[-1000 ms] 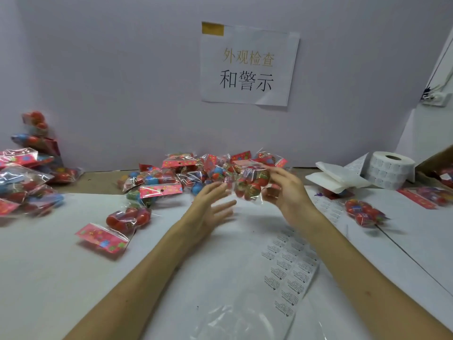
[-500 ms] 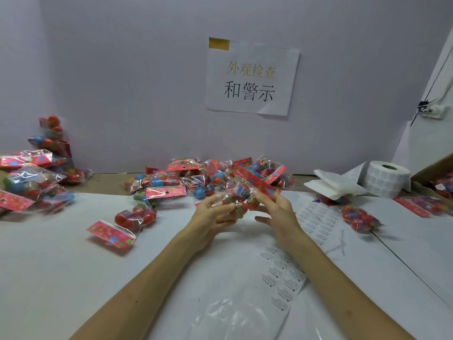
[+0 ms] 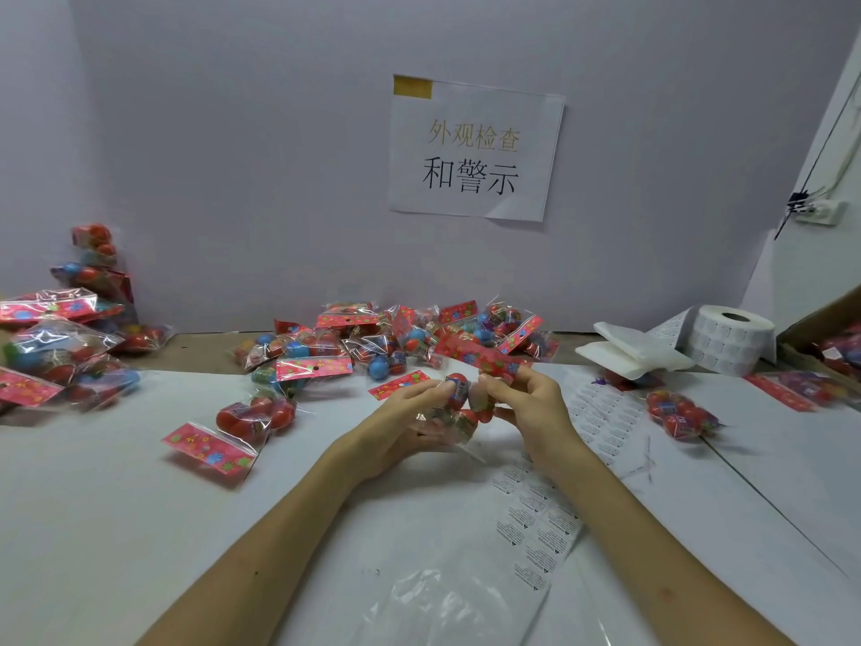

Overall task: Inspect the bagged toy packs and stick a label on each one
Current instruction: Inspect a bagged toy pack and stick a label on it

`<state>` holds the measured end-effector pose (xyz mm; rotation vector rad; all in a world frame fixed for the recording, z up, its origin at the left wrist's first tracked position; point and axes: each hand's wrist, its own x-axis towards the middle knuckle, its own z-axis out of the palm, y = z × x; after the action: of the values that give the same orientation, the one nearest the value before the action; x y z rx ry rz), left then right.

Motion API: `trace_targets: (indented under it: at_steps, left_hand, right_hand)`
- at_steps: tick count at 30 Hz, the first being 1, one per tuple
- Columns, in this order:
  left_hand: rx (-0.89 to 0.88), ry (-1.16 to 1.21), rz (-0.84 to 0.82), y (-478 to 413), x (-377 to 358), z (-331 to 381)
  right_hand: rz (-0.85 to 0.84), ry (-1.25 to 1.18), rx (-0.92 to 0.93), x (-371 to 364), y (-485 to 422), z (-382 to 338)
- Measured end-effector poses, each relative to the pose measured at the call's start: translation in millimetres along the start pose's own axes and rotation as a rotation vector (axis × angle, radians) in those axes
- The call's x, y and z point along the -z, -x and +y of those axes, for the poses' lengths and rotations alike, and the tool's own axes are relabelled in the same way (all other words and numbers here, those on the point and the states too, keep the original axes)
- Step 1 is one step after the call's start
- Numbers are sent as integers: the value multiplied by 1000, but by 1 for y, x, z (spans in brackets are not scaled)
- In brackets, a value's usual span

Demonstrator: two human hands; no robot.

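Soft, even, fairly bright light with a cool violet cast. Only faint shadows lie under the left hand [image 3: 400,424] and right hand [image 3: 529,407]. White glare streaks the clear bag [image 3: 447,608] nearer than the hands. The toy pack [image 3: 459,398] they grip looks slightly smeared. The piled packs [image 3: 60,352] far left of the left hand blur and stretch more. The paper sign [image 3: 475,149] beyond the hands reads crisp.

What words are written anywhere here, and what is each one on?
"外观检查" in gold, top line of the paper sign on the wall.
"和警示" in black, the line below it on the same sign.
Print on the label sheets and label roll: too small to read.
Print on the held toy pack: blurred.
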<state>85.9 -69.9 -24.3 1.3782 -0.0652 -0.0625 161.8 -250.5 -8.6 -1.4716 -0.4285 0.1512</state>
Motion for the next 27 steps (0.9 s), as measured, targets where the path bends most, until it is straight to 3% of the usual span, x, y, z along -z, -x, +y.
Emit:
trace_targets:
  at_steps: [5,11,20,27]
  left_hand:
    - [-24,-116,70,-5,-2,-5]
    - [-3,-85,150,-10,-5,-9]
    - [-45,-107,317,-14,-2,-15]
    - [-89,-134,255,-11,-4,-14]
  right_hand:
    - [-17,52,43,-2,1,-1]
    - [-49,128,80,-3,3,1]
    - [-155,177,-66,-9,6,1]
    - [-156,151,-44,-7,6,0]
